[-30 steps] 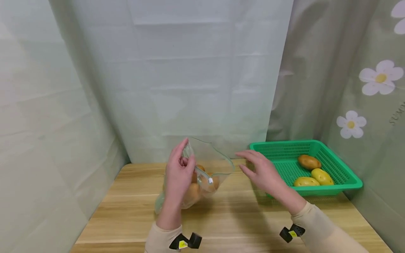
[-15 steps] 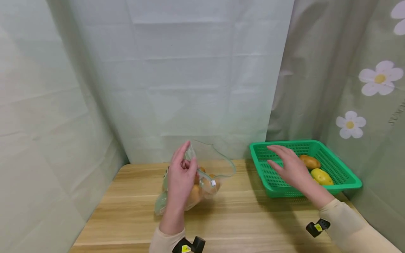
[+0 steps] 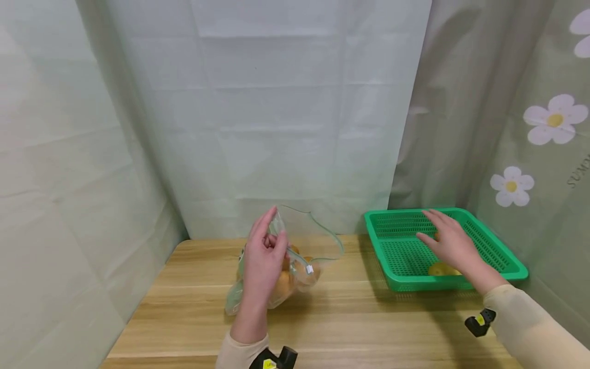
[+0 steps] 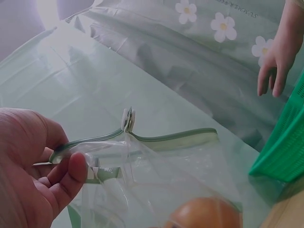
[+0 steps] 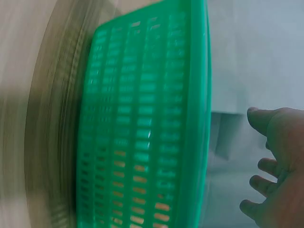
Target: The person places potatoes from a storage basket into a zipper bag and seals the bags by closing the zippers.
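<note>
Left hand (image 3: pixel 264 259) nearest, pinching zip-bag (image 3: pixel 295 256) rim between thumb and fingers (image 4: pixel 71 178), holding mouth open. Bag on bench (image 3: pixel 322 312), left of green basket (image 3: pixel 396 282) and apart from it, close to back curtain (image 3: pixel 295 128). Clear thin film, greenish zip track, small white slider (image 4: pixel 128 118) partway along track. Soft and floppy by the look, likely slippery, no shape of its own; sags round contents. Potatoes in bag (image 3: pixel 286 279), orange-brown, rounded, at least two or three visible through film, exact count unclear. Probably bottom-heavy with those; best gripped at stiffer zip rim, as now, or cradled from below; film alone likely to stretch or slip.

Farther right, right hand (image 3: pixel 454 243) over basket interior, fingers spread and relaxed, holding nothing, hovering over or touching potatoes there; contact unclear. Yellow potato (image 3: pixel 440 269) peeking beneath palm, near basket's front wall; others hidden by hand. Potatoes likely firm, smooth, moderately heavy, not fragile; whole-hand wrap round the middle looks right, fingertip pinch prone to rolling.

Basket: rigid green plastic mesh, low walls, flared rim, on bench right end, against flowered curtain (image 3: pixel 553 118). Right wrist view blurred, mesh wall (image 5: pixel 142 133) only, fingertips (image 5: pixel 266 118) at edge.
</note>
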Demonstrator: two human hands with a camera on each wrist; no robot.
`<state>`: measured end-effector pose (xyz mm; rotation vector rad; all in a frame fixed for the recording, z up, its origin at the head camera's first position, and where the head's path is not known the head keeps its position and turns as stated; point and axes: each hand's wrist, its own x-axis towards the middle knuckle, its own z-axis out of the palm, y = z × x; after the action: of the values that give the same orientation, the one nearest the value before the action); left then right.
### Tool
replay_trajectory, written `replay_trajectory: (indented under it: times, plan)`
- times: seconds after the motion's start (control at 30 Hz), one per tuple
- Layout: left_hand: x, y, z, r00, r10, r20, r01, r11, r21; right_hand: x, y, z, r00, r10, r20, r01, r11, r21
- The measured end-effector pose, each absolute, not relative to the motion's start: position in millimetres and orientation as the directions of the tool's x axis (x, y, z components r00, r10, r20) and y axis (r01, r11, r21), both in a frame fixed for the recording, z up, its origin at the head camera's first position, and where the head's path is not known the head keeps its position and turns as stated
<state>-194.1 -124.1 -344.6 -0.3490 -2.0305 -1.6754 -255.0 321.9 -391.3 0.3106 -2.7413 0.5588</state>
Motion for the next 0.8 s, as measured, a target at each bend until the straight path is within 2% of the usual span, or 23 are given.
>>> replay_trajectory:
  times: [0.3,0.8]
  plan:
    - [-193,-125,-343,-0.852,-0.101,0.513,0.484,0.22,0.847,-267,355,-400,-0.959,-0.093,0.267,-0.188,0.915,-0.357]
    - [-190,-123,-343,-0.854,-0.093,0.512,0.483,0.224,0.846,-285,398,-416,-0.987,-0.059,0.149,-0.117,0.901,-0.417]
